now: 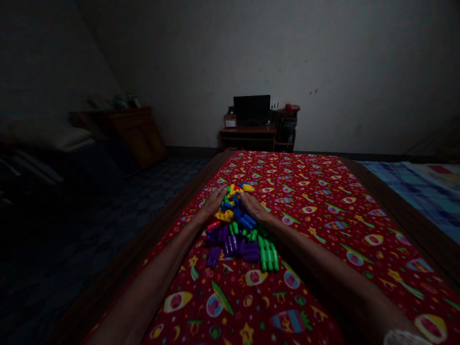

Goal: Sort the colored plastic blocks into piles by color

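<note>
A heap of coloured plastic toy pieces lies on the red patterned cloth [309, 191]. My left hand [215, 200] rests along the left side of its far part, fingers stretched forward. On the opposite side, my right hand [252, 206] lies with fingers extended, touching or close to the pieces. Between the hands are yellow pieces [225, 216], blue pieces [247, 221] and some green and red ones. Nearer to me sit purple pieces [233, 245], and a green piece made of joined tubes [268, 255] is at the near right of the heap. Neither hand visibly grips a piece.
The cloth covers a long surface with brown edges [362, 179]. Against the far wall stands a desk with a dark monitor [252, 109]. A wooden cabinet [138, 132] is at the left, and a blue checked cloth [420, 191] lies to the right.
</note>
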A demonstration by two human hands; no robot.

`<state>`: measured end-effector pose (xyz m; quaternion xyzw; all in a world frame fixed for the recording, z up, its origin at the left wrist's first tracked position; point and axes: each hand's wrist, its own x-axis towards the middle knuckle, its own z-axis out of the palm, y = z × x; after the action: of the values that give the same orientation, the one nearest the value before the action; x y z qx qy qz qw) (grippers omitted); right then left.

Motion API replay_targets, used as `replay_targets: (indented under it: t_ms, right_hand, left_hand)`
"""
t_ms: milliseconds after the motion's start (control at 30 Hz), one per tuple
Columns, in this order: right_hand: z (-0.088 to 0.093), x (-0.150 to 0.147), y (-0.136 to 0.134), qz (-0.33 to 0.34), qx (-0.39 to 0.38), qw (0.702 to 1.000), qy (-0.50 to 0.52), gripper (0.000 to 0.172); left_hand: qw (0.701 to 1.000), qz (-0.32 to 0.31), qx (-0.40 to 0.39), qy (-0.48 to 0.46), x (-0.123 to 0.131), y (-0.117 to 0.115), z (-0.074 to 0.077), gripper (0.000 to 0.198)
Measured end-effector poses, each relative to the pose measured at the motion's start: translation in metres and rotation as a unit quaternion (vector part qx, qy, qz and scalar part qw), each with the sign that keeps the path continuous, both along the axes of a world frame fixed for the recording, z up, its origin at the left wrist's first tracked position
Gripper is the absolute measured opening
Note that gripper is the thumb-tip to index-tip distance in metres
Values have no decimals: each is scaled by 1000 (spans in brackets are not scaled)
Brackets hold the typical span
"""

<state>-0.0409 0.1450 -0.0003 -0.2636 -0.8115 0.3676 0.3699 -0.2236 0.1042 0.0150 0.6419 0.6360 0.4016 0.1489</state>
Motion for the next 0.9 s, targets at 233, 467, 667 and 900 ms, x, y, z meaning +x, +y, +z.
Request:
replay_targets:
  t_ms: [233, 467, 667, 900]
  right_hand:
    - [38, 28, -40, 74, -28, 997, 8, 65]
    - [16, 135, -61, 59, 52, 986, -150, 73]
    - [-13, 117, -94, 80, 95, 970, -207, 86]
    - [-14, 39, -72, 45, 135, 984, -109, 82]
  left_hand:
    - [994, -105, -37, -21, 20, -1, 44, 70]
    - [988, -69, -22, 138, -12, -90, 19, 76]
    - [981, -78, -33, 175, 7, -132, -20, 106]
    - [993, 31, 72, 91, 22, -87, -8, 65]
